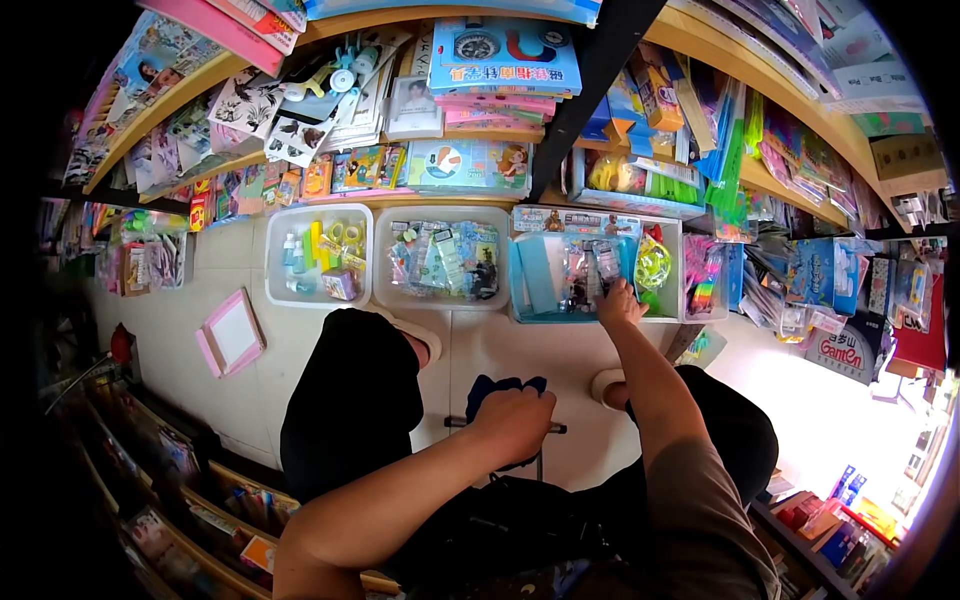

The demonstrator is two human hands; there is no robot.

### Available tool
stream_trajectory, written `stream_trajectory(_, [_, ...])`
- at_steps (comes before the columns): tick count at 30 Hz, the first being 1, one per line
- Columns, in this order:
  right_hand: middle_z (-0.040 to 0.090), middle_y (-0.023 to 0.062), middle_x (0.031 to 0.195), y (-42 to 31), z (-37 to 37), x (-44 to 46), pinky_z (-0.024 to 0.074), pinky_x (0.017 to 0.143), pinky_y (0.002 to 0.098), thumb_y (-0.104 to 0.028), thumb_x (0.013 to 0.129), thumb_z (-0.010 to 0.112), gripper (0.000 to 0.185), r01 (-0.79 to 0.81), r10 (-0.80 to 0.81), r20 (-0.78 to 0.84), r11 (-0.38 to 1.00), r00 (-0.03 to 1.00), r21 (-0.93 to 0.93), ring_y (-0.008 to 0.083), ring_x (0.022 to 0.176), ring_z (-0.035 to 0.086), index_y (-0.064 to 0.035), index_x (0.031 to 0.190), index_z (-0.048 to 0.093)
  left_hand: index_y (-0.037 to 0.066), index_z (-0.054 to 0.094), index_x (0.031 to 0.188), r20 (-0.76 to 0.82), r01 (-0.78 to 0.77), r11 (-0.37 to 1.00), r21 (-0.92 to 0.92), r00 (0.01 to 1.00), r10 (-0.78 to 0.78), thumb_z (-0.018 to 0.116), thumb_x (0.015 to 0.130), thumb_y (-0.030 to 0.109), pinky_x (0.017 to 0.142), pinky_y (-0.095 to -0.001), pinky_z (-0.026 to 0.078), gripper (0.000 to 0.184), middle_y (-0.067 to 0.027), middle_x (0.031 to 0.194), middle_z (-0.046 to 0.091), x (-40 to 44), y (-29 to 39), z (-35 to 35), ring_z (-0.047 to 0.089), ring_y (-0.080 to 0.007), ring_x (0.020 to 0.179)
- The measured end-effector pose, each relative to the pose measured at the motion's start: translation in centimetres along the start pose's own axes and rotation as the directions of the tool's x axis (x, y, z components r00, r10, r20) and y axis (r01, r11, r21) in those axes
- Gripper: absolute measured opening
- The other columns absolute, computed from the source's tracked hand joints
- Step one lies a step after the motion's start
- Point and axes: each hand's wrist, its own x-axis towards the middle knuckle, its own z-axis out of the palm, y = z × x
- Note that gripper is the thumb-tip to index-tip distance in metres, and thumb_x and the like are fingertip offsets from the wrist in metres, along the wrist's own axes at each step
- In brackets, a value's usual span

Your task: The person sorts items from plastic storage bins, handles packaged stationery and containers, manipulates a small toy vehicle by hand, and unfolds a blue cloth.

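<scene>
Black trousers [350,410] lie nearest the camera. Between the knees, the left hand [515,425] curls over dark blue cloth [480,393]; whether its grip is clamped there, I cannot tell. Reaching over a blue box [560,318], the right hand [622,303] meets wrapped packets [578,275] inside, fingertips hidden, grip unclear. Beside it, a clear bin [440,302] holds bagged pieces; the leftmost bin [315,303], bottles [298,252] and tape rolls [350,236]. Packet print is illegible.
</scene>
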Motion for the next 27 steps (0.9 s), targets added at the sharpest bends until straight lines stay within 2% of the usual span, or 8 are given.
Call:
stream_trajectory(3, [0.054, 0.0122, 0.117, 1.3, 1.2, 2.6, 0.0296, 0.094, 0.0496, -0.032, 0.081, 0.049, 0.035, -0.043, 0.032, 0.094, 0.992, 0.995, 0.117, 0.0264, 0.107, 0.053, -0.0097, 0.108, 0.055, 0.002, 0.054, 0.089, -0.005, 0.011, 1.000, 0.006, 1.000, -0.011, 0.057, 0.081, 0.019, 0.061, -0.0405, 0.048, 0.019, -0.0143, 0.080, 0.058, 0.3, -0.3, -0.5, 0.059, -0.0304, 0.073])
stream_trajectory(6, [0.054, 0.0086, 0.115, 1.5, -0.9, 2.2, 0.0329, 0.090, 0.0488, -0.032, 0.077, 0.059, 0.028, -0.019, 0.003, 0.137, 0.993, 0.991, 0.117, 0.0258, 0.108, 0.052, -0.0156, 0.099, 0.059, 0.002, 0.054, 0.090, -0.015, 0.000, 1.000, -0.002, 1.000, 0.000, 0.057, 0.081, 0.019, 0.061, -0.0404, 0.047, 0.020, -0.0144, 0.080, 0.058, 0.7, -0.2, -0.9, 0.059, -0.0307, 0.073])
stream_trajectory(9, [0.053, 0.0080, 0.111, 1.4, -1.6, 0.9, 0.0339, 0.088, 0.0486, -0.027, 0.076, 0.058, 0.027, 0.070, -0.072, 0.091, 0.997, 0.993, 0.028, 0.0248, 0.106, 0.052, -0.0173, 0.100, 0.060, 0.002, 0.053, 0.092, -0.026, -0.021, 1.000, -0.014, 0.999, 0.021, 0.057, 0.081, 0.019, 0.061, -0.0405, 0.047, 0.021, -0.0143, 0.080, 0.058, 0.7, 0.1, -0.8, 0.059, -0.0310, 0.073])
stream_trajectory(15, [0.050, 0.0076, 0.106, -0.6, -0.3, -0.5, 0.0372, 0.086, 0.0463, -0.018, 0.071, 0.060, 0.029, -0.016, 0.017, -0.030, 0.998, 0.999, 0.056, 0.0268, 0.102, 0.050, -0.0170, 0.100, 0.063, 0.002, 0.053, 0.093, 0.049, 0.028, 0.999, -0.027, 0.998, -0.026, 0.056, 0.081, 0.019, 0.062, -0.0416, 0.047, 0.021, -0.0150, 0.082, 0.059, 0.4, 0.4, -0.4, 0.060, -0.0316, 0.076])
stream_trajectory(19, [0.053, 0.0107, 0.102, 0.1, -0.2, -1.0, 0.0443, 0.078, 0.0404, -0.011, 0.066, 0.057, 0.024, 0.323, -0.240, -0.314, 0.914, 0.919, 0.246, 0.0318, 0.095, 0.053, -0.0080, 0.089, 0.064, 0.002, 0.052, 0.093, 0.054, 0.026, 1.000, -0.003, 0.998, -0.026, 0.056, 0.082, 0.021, 0.064, -0.0426, 0.047, 0.022, -0.0161, 0.084, 0.060, 0.4, -0.4, -0.8, 0.060, -0.0325, 0.078])
stream_trajectory(23, [0.059, 0.0182, 0.101, 1.1, -2.4, -1.7, 0.0464, 0.070, 0.0390, -0.006, 0.066, 0.052, 0.016, 0.486, -0.293, -0.417, 0.720, 0.860, 0.495, 0.0367, 0.082, 0.057, 0.0030, 0.077, 0.059, 0.002, 0.051, 0.094, -0.055, 0.031, 1.000, -0.003, 0.998, -0.031, 0.056, 0.082, 0.022, 0.062, -0.0436, 0.047, 0.024, -0.0167, 0.085, 0.058, 1.0, -0.4, -1.7, 0.059, -0.0337, 0.077])
stream_trajectory(26, [0.061, 0.0172, 0.100, 1.1, -6.6, -5.5, 0.0466, 0.065, 0.0343, -0.006, 0.066, 0.052, 0.016, 0.181, -0.198, -0.102, 0.434, 0.975, 0.883, 0.0288, 0.080, 0.060, 0.0041, 0.076, 0.059, 0.002, 0.049, 0.095, -0.277, 0.034, 0.994, -0.100, 0.959, -0.061, 0.055, 0.083, 0.024, 0.061, -0.0430, 0.047, 0.025, -0.0166, 0.086, 0.057, 1.7, 0.3, -1.7, 0.059, -0.0340, 0.077])
stream_trajectory(27, [0.063, 0.0142, 0.094, 1.0, -8.4, -6.9, 0.0455, 0.063, 0.0290, -0.006, 0.068, 0.049, 0.019, -0.072, -0.196, 0.146, 0.342, 0.970, 0.937, 0.0196, 0.077, 0.060, 0.0058, 0.078, 0.060, 0.002, 0.045, 0.100, -0.306, 0.030, 0.986, -0.162, 0.949, -0.079, 0.056, 0.082, 0.026, 0.061, -0.0429, 0.047, 0.031, -0.0178, 0.090, 0.055, 2.1, 0.6, -1.7, 0.057, -0.0352, 0.077])
